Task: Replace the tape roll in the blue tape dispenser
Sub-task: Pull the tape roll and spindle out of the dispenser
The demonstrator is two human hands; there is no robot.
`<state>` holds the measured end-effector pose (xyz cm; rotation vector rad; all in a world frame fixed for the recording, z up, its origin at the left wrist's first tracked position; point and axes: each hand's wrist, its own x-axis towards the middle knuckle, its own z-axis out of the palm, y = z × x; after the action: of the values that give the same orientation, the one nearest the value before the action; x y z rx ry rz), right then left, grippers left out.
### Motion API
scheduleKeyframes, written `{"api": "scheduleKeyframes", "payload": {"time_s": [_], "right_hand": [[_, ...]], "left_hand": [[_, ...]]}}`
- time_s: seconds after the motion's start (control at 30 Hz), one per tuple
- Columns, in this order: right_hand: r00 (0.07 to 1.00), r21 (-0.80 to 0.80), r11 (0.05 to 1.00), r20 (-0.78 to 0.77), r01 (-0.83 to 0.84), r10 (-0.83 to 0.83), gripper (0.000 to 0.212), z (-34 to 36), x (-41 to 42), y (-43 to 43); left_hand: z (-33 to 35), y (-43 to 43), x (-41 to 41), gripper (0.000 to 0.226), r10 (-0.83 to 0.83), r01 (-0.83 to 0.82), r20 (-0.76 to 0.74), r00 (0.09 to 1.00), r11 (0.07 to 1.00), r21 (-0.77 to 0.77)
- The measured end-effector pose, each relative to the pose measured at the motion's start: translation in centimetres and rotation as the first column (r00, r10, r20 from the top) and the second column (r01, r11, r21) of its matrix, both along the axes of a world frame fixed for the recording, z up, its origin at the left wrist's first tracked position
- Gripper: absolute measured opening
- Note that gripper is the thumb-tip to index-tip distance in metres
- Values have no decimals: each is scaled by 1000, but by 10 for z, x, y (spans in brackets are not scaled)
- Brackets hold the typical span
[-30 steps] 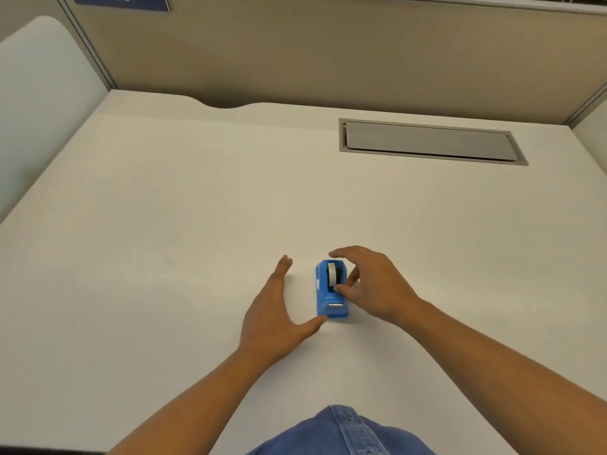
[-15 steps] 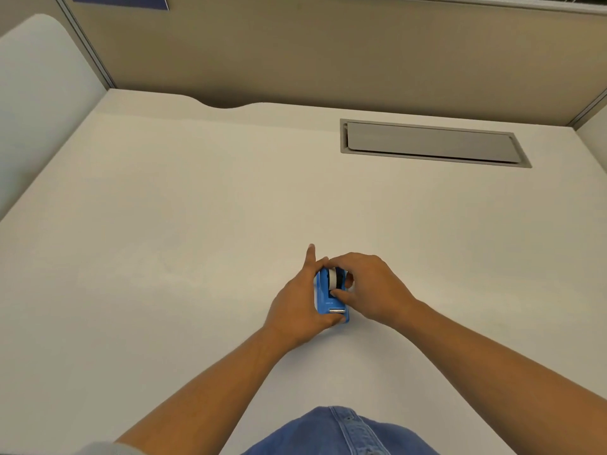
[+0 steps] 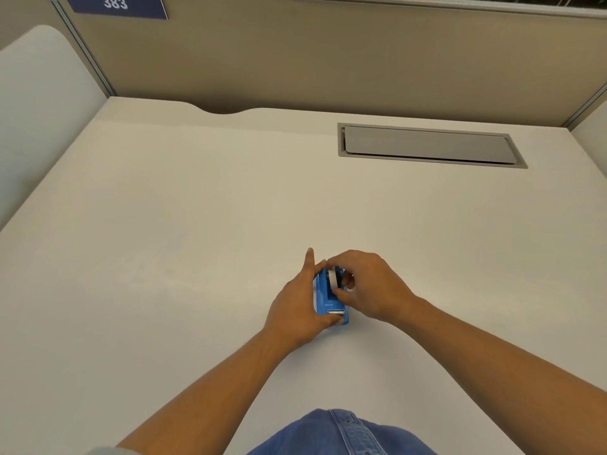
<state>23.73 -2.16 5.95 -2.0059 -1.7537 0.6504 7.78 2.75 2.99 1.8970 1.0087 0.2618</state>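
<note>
The blue tape dispenser [image 3: 329, 300] sits on the white desk [image 3: 197, 224], well in front of the grey cable hatch [image 3: 430, 145] set into the desktop and a little to the hatch's left. The person's left hand [image 3: 297, 310] wraps the dispenser's left side: the fingers lie along that flank with the tips reaching past its far end, and the thumb [image 3: 331, 320] presses against the near end by the metal cutter, so the body is clamped in place. The right hand [image 3: 368, 285] comes over from the dispenser's other side, curled, with thumb and forefinger pinching the tape roll [image 3: 334, 279], which stands on edge in the dispenser's cradle; the remaining fingers are folded in beside it. Behind the hatch rises a beige partition carrying a blue sign [image 3: 115, 4] numbered 383.
</note>
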Motion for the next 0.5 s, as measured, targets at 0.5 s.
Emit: {"api": "scheduleKeyframes", "payload": {"time_s": [0.5], "right_hand": [[954,-163,974,228,-158,193,32,22,-6,15]], "left_hand": [[10,-1,1,122,-18,17,-70,997,1000,-3]]}}
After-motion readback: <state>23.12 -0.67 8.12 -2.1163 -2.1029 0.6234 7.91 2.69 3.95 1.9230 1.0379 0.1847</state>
